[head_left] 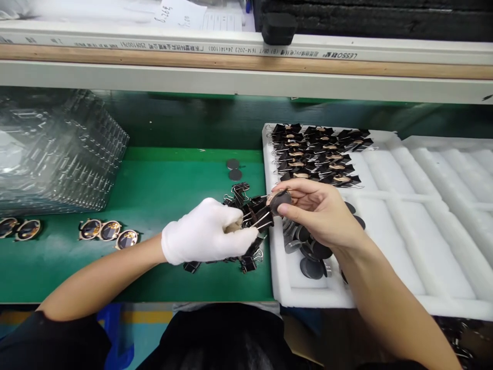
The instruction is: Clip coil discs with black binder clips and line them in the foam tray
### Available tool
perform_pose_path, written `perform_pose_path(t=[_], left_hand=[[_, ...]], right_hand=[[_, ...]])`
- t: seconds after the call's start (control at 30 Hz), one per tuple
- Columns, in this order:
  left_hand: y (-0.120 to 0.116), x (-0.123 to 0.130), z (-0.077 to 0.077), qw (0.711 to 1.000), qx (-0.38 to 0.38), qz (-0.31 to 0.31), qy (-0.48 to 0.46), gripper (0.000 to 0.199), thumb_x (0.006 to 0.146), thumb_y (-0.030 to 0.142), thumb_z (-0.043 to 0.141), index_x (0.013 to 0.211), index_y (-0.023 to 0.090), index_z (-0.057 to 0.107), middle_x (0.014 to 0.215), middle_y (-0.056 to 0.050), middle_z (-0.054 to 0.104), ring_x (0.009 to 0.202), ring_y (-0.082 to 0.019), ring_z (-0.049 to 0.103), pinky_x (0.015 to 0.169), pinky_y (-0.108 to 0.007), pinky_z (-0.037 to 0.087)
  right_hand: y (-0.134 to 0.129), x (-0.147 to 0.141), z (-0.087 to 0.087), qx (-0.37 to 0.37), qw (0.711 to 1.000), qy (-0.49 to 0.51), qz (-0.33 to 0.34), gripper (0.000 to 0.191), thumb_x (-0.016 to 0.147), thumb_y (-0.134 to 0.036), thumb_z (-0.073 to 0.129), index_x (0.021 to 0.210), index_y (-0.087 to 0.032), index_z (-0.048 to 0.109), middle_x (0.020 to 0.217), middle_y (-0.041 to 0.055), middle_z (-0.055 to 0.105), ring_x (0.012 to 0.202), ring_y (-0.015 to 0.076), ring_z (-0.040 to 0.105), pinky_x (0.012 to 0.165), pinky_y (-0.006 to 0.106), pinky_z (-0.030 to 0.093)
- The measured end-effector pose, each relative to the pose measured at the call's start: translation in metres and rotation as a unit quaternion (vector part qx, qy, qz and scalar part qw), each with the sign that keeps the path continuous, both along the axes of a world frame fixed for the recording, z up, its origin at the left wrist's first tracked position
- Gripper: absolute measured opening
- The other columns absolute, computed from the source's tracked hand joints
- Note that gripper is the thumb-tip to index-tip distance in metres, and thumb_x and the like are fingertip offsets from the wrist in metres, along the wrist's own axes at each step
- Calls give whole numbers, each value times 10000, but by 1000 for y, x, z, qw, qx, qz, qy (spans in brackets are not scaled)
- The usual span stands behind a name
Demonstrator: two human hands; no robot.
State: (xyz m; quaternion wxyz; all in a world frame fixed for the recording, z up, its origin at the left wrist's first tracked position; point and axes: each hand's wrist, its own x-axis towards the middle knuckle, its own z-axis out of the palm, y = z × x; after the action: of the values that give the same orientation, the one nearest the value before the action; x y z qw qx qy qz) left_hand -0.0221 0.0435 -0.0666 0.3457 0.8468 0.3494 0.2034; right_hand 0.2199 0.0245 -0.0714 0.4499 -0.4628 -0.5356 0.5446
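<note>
My left hand (210, 234), in a white glove, grips a black binder clip (263, 215) by its wire handles. My bare right hand (318, 208) pinches a round dark disc with a gold-coloured edge (280, 202) between thumb and fingers, close to the clip's jaws. Whether the clip touches the disc I cannot tell. More black binder clips (249, 263) lie in a pile under and around my left hand. Beneath my right hand, a white foam tray (278, 275) holds loose dark round discs (313, 268), partly covered by the hand.
Rows of clamped binder clips with gold-coloured pieces (295, 154) fill the tray's far left part. Two dark discs (233, 164) lie on the green table (173, 174). Round sunglasses (110, 231) and stacked clear plastic trays (57, 154) are at left. A shelf edge (231, 77) crosses the back.
</note>
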Motion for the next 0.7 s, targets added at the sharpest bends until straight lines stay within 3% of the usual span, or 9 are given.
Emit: perform_pose_path(t=[0.2,0.3,0.4,0.47,0.53,0.6,0.7], left_hand=[[-1,2,-4,1000,-24,4,10,450,874,353,577,541,195,318,443,83,296,470,-61,238,450,-225,219],[1,-1,2,999,-37,11,35,470,875,394,590,549,197,316,446,81,321,472,-63,261,457,-227,234],[12,-10,14,993,-69,-51,83,436,904,447,578,590,196,410,496,72,405,498,-76,330,488,-223,289],[27,-16,20,989,-51,-65,119,427,961,477,498,637,200,501,550,54,491,526,-95,406,523,-236,320],[44,-19,20,987,17,-3,159,467,1004,521,410,700,210,579,603,27,573,554,-126,483,551,-258,323],[61,-16,15,971,90,71,212,498,1002,593,384,781,219,628,663,-2,644,579,-163,538,559,-270,307],[79,-2,4,943,104,68,307,564,978,686,350,859,227,655,725,-34,692,612,-207,584,557,-277,301]], right_hand=[[-2,-5,1,12,1000,-28,5,210,794,-278,867,988,-253,790,963,32,786,888,202,755,825,330,630],[-2,-6,0,2,999,-32,8,206,802,-287,858,987,-241,780,965,39,784,892,208,749,828,345,625],[-2,-5,0,-12,1000,-16,1,256,783,-321,879,1002,-250,769,960,37,774,883,206,736,811,345,610],[1,-3,0,-32,998,43,-33,323,745,-375,908,1008,-276,749,944,22,760,860,203,722,795,353,598],[4,0,1,-49,987,127,-79,325,724,-434,911,954,-296,727,924,2,738,842,205,707,782,371,591],[8,1,1,-65,968,215,-111,283,735,-455,896,861,-292,703,887,-16,705,819,189,685,755,362,584],[12,-1,1,-109,928,334,-126,285,739,-421,901,799,-261,674,803,-47,627,719,117,613,665,276,557]])
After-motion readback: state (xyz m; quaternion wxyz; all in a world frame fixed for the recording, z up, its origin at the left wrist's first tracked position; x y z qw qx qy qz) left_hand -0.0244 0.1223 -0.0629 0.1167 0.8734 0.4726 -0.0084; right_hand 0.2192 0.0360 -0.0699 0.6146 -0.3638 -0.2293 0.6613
